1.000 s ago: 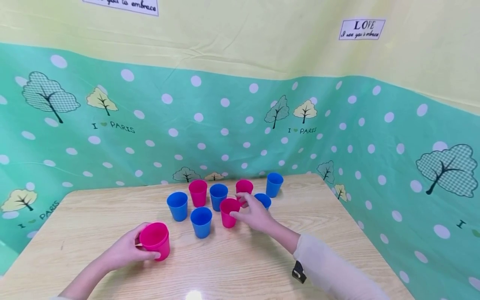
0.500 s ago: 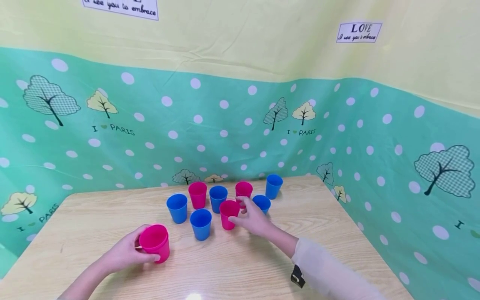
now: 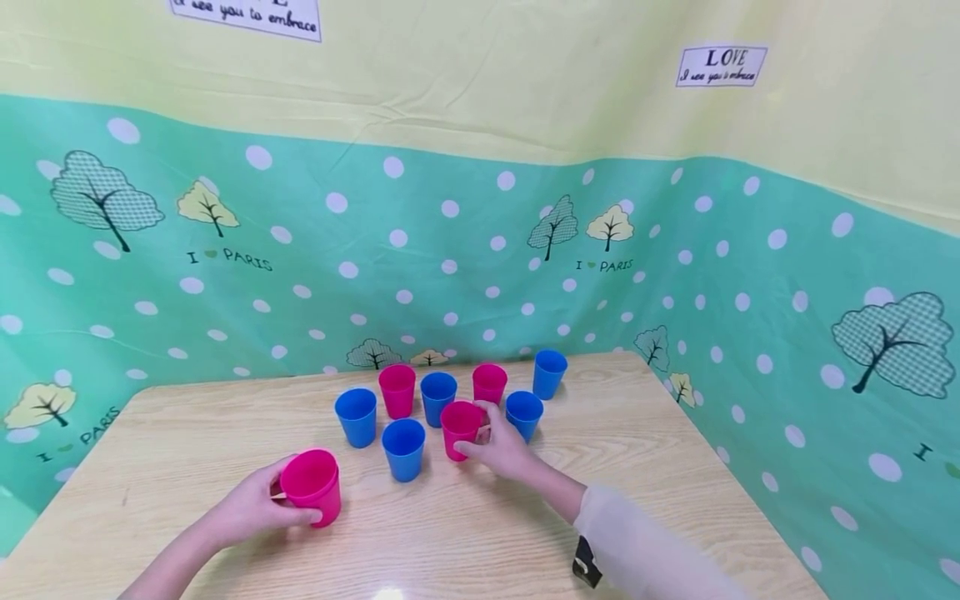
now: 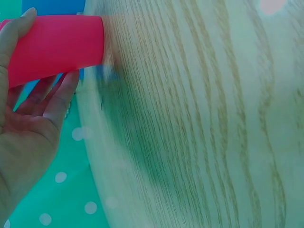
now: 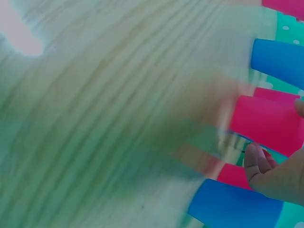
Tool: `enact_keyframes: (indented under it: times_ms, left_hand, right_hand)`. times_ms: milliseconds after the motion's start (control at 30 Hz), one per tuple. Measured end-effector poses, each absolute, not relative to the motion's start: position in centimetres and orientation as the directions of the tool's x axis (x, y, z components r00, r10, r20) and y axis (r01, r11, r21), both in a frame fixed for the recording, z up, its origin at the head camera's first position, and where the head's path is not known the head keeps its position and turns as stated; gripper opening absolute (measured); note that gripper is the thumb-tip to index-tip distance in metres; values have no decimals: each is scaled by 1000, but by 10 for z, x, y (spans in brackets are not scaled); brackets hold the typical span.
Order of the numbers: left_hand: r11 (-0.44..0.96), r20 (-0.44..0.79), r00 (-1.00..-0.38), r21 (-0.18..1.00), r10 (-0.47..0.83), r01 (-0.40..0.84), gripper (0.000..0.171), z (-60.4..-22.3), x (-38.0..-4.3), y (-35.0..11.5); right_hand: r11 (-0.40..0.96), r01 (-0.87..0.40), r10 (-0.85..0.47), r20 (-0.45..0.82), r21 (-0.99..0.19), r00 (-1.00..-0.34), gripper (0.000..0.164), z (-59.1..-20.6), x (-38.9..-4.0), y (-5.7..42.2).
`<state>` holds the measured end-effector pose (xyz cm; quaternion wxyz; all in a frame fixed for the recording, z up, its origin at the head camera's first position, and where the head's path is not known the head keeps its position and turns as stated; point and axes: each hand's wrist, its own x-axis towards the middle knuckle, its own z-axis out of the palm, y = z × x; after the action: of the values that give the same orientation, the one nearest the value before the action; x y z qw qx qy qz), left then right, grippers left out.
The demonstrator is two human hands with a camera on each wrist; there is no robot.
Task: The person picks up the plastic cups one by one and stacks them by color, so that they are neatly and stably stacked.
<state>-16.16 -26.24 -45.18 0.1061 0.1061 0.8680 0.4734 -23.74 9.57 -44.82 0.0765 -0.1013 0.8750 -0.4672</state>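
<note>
My left hand (image 3: 258,504) grips a pink cup (image 3: 324,504) at the left front of the table, thumb on its near side. A second rim line below the top suggests another cup nested in it. My right hand (image 3: 502,446) has its thumb and fingers about a pink cup (image 3: 457,437) that stands among the others. In the right wrist view the thumb lies on one side of this pink cup (image 5: 266,121) and the curled fingers on the other. Just left of it stands a blue cup (image 3: 403,458); a blue cup (image 3: 524,412) is to the right, behind the hand.
Farther back stand a blue cup (image 3: 356,421), a pink cup (image 3: 397,396), a blue cup (image 3: 438,404), a pink cup (image 3: 490,382) and a blue cup (image 3: 551,375) near the far edge. A dotted green cloth (image 3: 420,275) hangs behind the wooden table (image 3: 187,433).
My right hand has moved down and closed in round the pink cup, uncovering the pink and blue cups behind it. The left hand keeps its grip in the same place.
</note>
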Motion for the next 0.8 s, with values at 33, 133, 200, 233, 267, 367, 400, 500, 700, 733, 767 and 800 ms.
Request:
enact_keyframes:
  times_ms: [33,133,200,233,267,367,400,500,700,733,767,800]
  left_hand:
    - [529,-86,-956,845,282,80,75,-452,-161,-262]
    - [534,-86,-957,842,277,79,75,-452,-161,-262]
    - [540,-86,-958,838,273,79,75,-452,-161,-262]
    - [543,-85,-959,836,270,79,75,-452,-161,-262]
    - [545,-79,-959,834,273,87,75,-452,-161,-262]
    - [551,-69,-960,829,273,98,75,-452,-161,-262]
    - [551,-67,-960,828,273,99,75,-452,-161,-262]
    - [545,-56,-956,830,286,115,74,-452,-160,-262]
    - [550,-48,-954,825,295,128,74,-452,-160,-262]
    - [549,-53,-955,827,292,123,74,-452,-161,-262]
    - [548,-56,-955,828,290,118,74,-452,-161,-262]
    - [545,-54,-955,830,292,120,73,-452,-162,-262]
  right_hand:
    - [541,-105,-247,-38,-835,-968,76,-450,-238,95]
    - [542,-101,-239,-37,-834,-970,72,-455,-239,94]
    - [546,-95,-229,-39,-832,-973,69,-457,-240,93]
    - [551,-91,-224,-42,-830,-974,68,-458,-241,92]
    - [553,-86,-219,-46,-829,-975,67,-458,-241,91]
    - [569,-73,-203,-54,-819,-978,65,-459,-242,90]
    - [575,-71,-200,-56,-815,-978,64,-459,-243,90]
    - [587,-69,-197,-59,-806,-979,65,-459,-243,89]
    - [583,-78,-203,-51,-809,-978,66,-452,-243,90]
    - [580,-83,-205,-47,-810,-978,66,-450,-242,90]
    - [576,-86,-208,-44,-813,-977,66,-448,-242,90]
    - [573,-89,-211,-42,-814,-977,66,-446,-242,90]
